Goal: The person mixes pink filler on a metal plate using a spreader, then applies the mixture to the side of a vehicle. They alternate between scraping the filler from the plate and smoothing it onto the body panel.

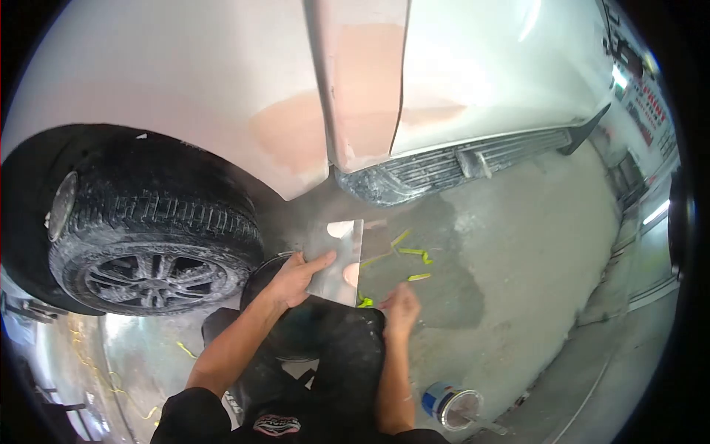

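Observation:
My left hand (294, 280) grips a flat grey metal plate (334, 255) by its left edge, thumb on top. One whitish dab (341, 229) and one pinkish dab (351, 274), which look like body filler, lie on it. To the right of the plate, apart from it, is my right hand (401, 307), fingers curled and somewhat blurred. Whatever those fingers hold, if anything, cannot be made out. In front of both hands stands a white vehicle body (200, 66) with pinkish filler patches (366, 81) on its panels.
A dusty wheel (159, 259) stands at left. The ribbed side step (458, 163) juts out below the body. Yellow-green tape scraps (414, 254) lie on the grey floor (518, 244). An open tin (452, 405) with a stick-like tool sits at lower right.

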### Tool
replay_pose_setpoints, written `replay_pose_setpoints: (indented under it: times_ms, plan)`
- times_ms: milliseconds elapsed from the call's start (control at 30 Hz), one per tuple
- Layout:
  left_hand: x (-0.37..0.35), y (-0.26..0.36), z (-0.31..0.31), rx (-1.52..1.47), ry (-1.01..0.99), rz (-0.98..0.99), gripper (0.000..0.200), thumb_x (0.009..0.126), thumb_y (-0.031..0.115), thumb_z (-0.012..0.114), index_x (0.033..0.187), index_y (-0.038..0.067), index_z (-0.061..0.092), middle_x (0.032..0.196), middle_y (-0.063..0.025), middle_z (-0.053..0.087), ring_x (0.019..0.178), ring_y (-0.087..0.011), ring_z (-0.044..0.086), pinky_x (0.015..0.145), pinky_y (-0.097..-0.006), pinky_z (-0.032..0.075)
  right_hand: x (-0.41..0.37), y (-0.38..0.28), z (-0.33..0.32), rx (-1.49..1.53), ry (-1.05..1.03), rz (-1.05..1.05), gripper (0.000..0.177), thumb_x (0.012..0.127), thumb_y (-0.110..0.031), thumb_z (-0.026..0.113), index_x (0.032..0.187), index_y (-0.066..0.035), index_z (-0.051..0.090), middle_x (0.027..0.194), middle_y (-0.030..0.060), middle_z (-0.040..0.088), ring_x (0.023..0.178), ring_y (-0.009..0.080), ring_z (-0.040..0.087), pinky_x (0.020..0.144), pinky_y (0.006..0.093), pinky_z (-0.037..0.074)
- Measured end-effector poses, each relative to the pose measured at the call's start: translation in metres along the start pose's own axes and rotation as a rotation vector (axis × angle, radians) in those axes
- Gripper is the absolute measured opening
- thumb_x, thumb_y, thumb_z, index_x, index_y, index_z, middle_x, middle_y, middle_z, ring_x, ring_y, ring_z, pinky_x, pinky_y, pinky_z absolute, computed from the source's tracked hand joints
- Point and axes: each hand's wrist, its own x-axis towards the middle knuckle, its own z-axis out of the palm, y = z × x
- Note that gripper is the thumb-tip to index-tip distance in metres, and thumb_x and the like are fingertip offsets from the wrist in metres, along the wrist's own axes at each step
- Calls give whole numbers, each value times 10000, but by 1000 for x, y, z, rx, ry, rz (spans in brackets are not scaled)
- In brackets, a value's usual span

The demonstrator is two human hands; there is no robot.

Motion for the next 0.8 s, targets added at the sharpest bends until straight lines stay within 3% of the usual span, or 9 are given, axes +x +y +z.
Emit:
replay_pose_setpoints:
  times_ms: [67,167,267,300,400,500,700,800]
  plan:
    - [-6,-7,-2,-60,-26,5,482,931,201,747,1310,-10,536,1185,-106,661,1035,-210,680,864,-423,603,-10,25,0,-309,-160,-81,332,1016,-243,600,807,11,644,658,37,606,569,139,565,583,304,486]
    - [-10,-11,-1,-118,-71,-2,478,934,204,743,1306,-15,539,1184,-106,661,1035,-209,680,869,-422,601,0,4,8,-52,-67,84,349,1002,-240,614,788,32,657,682,22,624,611,107,539,574,272,448]
    - [-11,-10,-1,-107,-111,-29,515,944,210,726,1335,-43,507,1207,-127,644,1062,-214,668,880,-422,589,16,33,7,-345,-219,11,349,992,-245,633,783,32,666,681,9,618,663,77,531,584,262,431]
    - [-11,-10,-2,-96,-106,-27,517,943,210,727,1334,-47,506,1208,-129,644,1060,-214,669,880,-422,589,19,35,5,-498,-277,43,378,958,-319,597,981,43,704,847,224,701,786,263,666,747,410,516]
    - [-7,-15,-3,-112,-77,-14,461,935,219,735,1270,-55,573,1157,-131,675,1020,-197,676,839,-373,577,13,0,10,-478,-303,180,383,962,-320,589,1007,42,708,920,258,714,859,298,703,784,415,521]
    - [-5,-17,-5,-124,-67,-1,439,927,228,741,1228,-65,613,1116,-128,696,983,-186,682,832,-347,565,30,62,-2,-469,-273,35,376,956,-296,598,1016,59,708,993,274,723,947,306,720,831,412,526]
    - [-1,-20,-5,-131,-98,45,474,949,205,717,1297,-73,554,1198,-142,659,1038,-204,665,881,-376,568,31,52,-14,-501,-335,-47,343,908,-199,637,1119,66,687,1112,260,714,1051,341,696,915,420,518]
    - [-3,-17,-3,-156,-98,53,459,947,205,720,1280,-74,572,1187,-135,662,1010,-191,663,872,-363,559,30,64,-16,-595,-315,-260,364,908,-150,619,1215,44,646,1230,270,663,1125,336,658,938,421,510]
